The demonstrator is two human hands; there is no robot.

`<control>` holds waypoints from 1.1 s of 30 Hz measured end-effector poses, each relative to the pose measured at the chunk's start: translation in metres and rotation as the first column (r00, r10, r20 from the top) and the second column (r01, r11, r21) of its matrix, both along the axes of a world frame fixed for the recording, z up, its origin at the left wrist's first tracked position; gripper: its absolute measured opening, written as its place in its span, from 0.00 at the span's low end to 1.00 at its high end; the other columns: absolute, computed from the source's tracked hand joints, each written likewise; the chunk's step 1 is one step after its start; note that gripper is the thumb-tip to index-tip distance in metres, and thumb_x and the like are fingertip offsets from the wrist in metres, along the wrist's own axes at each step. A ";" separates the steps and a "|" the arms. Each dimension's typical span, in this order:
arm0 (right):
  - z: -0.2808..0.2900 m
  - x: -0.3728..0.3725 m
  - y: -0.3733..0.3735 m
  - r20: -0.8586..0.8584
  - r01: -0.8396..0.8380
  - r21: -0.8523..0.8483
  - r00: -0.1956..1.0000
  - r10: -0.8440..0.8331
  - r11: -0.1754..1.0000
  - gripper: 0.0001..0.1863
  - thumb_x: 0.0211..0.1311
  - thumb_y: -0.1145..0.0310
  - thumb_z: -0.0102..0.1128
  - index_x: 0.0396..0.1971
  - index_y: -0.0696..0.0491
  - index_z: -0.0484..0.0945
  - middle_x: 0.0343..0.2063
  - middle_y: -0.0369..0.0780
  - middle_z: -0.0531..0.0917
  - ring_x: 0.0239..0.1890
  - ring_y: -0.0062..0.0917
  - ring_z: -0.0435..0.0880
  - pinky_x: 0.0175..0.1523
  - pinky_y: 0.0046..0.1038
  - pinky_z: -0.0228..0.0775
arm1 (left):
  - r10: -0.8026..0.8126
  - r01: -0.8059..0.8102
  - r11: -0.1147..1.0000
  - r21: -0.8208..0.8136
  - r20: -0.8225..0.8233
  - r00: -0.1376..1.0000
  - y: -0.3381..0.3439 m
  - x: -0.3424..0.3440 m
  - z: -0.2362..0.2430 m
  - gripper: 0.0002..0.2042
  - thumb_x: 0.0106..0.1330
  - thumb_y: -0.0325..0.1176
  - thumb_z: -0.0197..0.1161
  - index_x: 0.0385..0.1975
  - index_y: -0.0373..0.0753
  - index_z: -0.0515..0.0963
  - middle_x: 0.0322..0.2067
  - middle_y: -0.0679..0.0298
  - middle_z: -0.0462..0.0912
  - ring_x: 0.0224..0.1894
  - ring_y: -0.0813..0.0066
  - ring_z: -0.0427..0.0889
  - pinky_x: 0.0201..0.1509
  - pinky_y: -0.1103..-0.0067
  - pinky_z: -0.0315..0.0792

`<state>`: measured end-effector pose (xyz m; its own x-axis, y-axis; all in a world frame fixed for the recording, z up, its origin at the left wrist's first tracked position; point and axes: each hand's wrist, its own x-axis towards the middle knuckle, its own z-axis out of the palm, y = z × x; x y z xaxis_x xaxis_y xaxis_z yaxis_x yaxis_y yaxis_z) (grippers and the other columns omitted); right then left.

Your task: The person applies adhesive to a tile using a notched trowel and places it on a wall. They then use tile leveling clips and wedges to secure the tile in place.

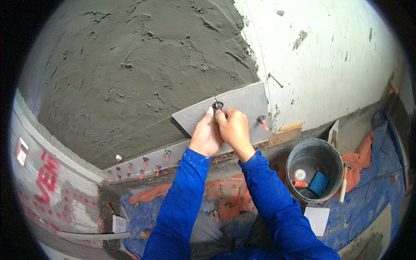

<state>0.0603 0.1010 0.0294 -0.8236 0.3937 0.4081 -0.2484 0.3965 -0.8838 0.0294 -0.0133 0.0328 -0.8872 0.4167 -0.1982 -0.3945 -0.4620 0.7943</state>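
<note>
Both my hands meet at a tile leveling clip (218, 105) with a black knob and a red part, at the upper edge of a grey tile (251, 102) on the wall. My right hand (235, 129) is closed, its fingertips pinching just below the knob. My left hand (207, 135) is closed beside it, a white-covered fingertip against the knob; some of its fingers are hidden. Another black and red leveling clip (261, 119) sits at the tile's right edge. Several more leveling clips (145, 161) line the narrow tile strip (177, 148) at lower left.
Wet grey mortar (130, 65) covers the wall at left, ending at a pale bare wall (329, 52). A nail (275, 80) sticks out at the tile's upper right. A bucket (289, 164) holds a blue sponge. A hammer (344, 182) leans beside it, over blue sheeting (372, 173).
</note>
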 end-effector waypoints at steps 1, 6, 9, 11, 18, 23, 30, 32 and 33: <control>-0.001 0.000 0.000 0.019 -0.009 -0.023 1.000 0.009 1.000 0.20 0.69 0.56 0.59 0.29 0.59 0.85 0.28 0.58 0.85 0.36 0.59 0.87 0.43 0.55 0.77 | -0.038 0.038 0.996 0.080 -0.003 0.999 0.002 -0.006 -0.003 0.17 0.82 0.50 0.50 0.50 0.44 0.80 0.46 0.65 0.85 0.49 0.67 0.82 0.55 0.66 0.75; -0.002 0.001 -0.003 -0.019 0.031 0.013 0.999 -0.031 0.999 0.19 0.69 0.56 0.59 0.29 0.58 0.86 0.27 0.57 0.86 0.36 0.58 0.87 0.44 0.55 0.77 | -0.003 0.001 0.997 0.077 0.024 1.000 0.000 -0.023 0.000 0.12 0.76 0.43 0.61 0.46 0.42 0.83 0.43 0.64 0.88 0.48 0.68 0.85 0.56 0.68 0.78; -0.001 0.003 -0.003 -0.009 0.051 0.061 0.999 -0.050 0.997 0.18 0.68 0.56 0.59 0.30 0.56 0.86 0.26 0.56 0.86 0.35 0.57 0.87 0.43 0.55 0.78 | 0.197 -0.305 0.879 -0.366 -0.304 0.932 0.007 -0.019 0.013 0.10 0.72 0.38 0.64 0.37 0.39 0.85 0.35 0.65 0.88 0.38 0.74 0.85 0.44 0.74 0.77; 0.000 0.004 -0.003 -0.029 0.090 0.131 0.996 -0.087 0.987 0.17 0.68 0.56 0.60 0.30 0.56 0.86 0.26 0.55 0.87 0.34 0.57 0.88 0.42 0.54 0.78 | 0.063 -0.450 0.671 -0.590 -0.559 0.827 0.009 -0.015 0.025 0.10 0.70 0.36 0.65 0.32 0.36 0.85 0.31 0.65 0.87 0.33 0.77 0.82 0.37 0.76 0.73; 0.000 0.002 -0.003 -0.091 0.070 0.059 0.994 -0.064 0.996 0.17 0.68 0.58 0.60 0.27 0.56 0.84 0.25 0.55 0.86 0.32 0.57 0.87 0.40 0.54 0.77 | 0.099 -0.251 0.883 -0.398 -0.365 0.926 -0.005 -0.009 0.017 0.16 0.78 0.40 0.53 0.42 0.36 0.84 0.40 0.62 0.88 0.42 0.71 0.85 0.48 0.71 0.77; -0.004 -0.002 -0.005 -0.104 0.034 -0.070 0.994 -0.041 0.997 0.19 0.68 0.58 0.60 0.26 0.59 0.83 0.23 0.57 0.83 0.30 0.57 0.85 0.38 0.52 0.74 | -0.189 0.207 0.948 0.241 -0.097 0.977 -0.007 -0.023 -0.010 0.18 0.84 0.46 0.47 0.51 0.40 0.80 0.48 0.62 0.86 0.53 0.65 0.83 0.61 0.66 0.76; -0.006 -0.001 -0.010 -0.152 0.056 -0.126 0.985 -0.075 0.990 0.20 0.69 0.59 0.61 0.23 0.62 0.81 0.21 0.57 0.82 0.26 0.53 0.85 0.34 0.47 0.72 | -0.054 0.053 0.979 0.198 0.002 0.999 0.004 -0.024 -0.007 0.13 0.79 0.42 0.59 0.46 0.40 0.83 0.42 0.62 0.87 0.46 0.68 0.85 0.53 0.70 0.78; -0.006 -0.001 -0.009 -0.162 0.056 -0.105 0.984 -0.073 0.993 0.20 0.69 0.60 0.61 0.23 0.62 0.81 0.21 0.56 0.82 0.26 0.52 0.85 0.34 0.46 0.72 | 0.085 -0.109 0.989 -0.104 -0.211 0.974 0.003 -0.020 0.004 0.11 0.76 0.39 0.64 0.44 0.37 0.84 0.41 0.63 0.87 0.43 0.71 0.84 0.51 0.73 0.77; -0.006 -0.002 -0.007 -0.166 0.060 -0.075 0.984 -0.072 0.995 0.20 0.69 0.60 0.61 0.24 0.61 0.81 0.21 0.55 0.82 0.26 0.51 0.85 0.34 0.46 0.73 | 0.152 -0.308 0.900 -0.310 -0.438 0.886 0.002 -0.017 0.009 0.11 0.74 0.38 0.65 0.43 0.36 0.84 0.40 0.63 0.87 0.43 0.73 0.84 0.50 0.73 0.77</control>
<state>0.0588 0.0935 0.0232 -0.7170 0.4771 0.5083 -0.3708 0.3564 -0.8576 0.0128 -0.0110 0.0416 -0.9830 0.1588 0.0923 0.0682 -0.1507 0.9862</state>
